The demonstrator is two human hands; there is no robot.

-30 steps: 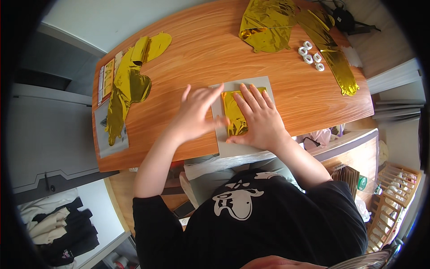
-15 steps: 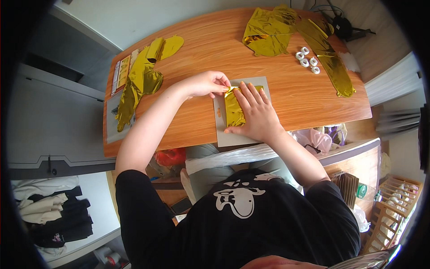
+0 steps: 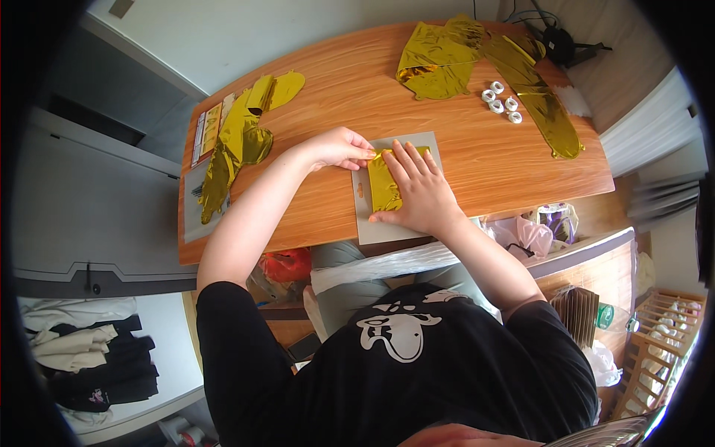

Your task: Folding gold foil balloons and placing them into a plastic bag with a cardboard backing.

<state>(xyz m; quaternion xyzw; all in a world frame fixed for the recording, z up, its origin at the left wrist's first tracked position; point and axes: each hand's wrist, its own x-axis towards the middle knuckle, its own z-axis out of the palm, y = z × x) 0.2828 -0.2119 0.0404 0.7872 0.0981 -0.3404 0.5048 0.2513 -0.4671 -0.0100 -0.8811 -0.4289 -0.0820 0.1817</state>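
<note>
A folded piece of shiny gold foil (image 3: 382, 190), which looks like a flat foil balloon, lies on a grey card (image 3: 377, 232) with a hang hole, near the table's front edge. My left hand (image 3: 337, 151) pinches the foil's far left corner between thumb and forefinger. Pressed flat over the right part of the foil is my right hand (image 3: 423, 192), fingers stretched out toward the far side and thumb toward the card's near edge. It hides much of the foil beneath.
More flat gold foil balloons lie at the table's left (image 3: 237, 141), back right (image 3: 441, 63) and right side (image 3: 538, 97). Several small white ribbon rolls (image 3: 496, 106) sit between them. A black device with cables (image 3: 558, 46) stands at the far right corner. Plastic bags (image 3: 530, 235) are below the front edge.
The whole view has shifted slightly. Both hands keep nearly the same place on the foil, the left still at its corner and the right still flat on top.
</note>
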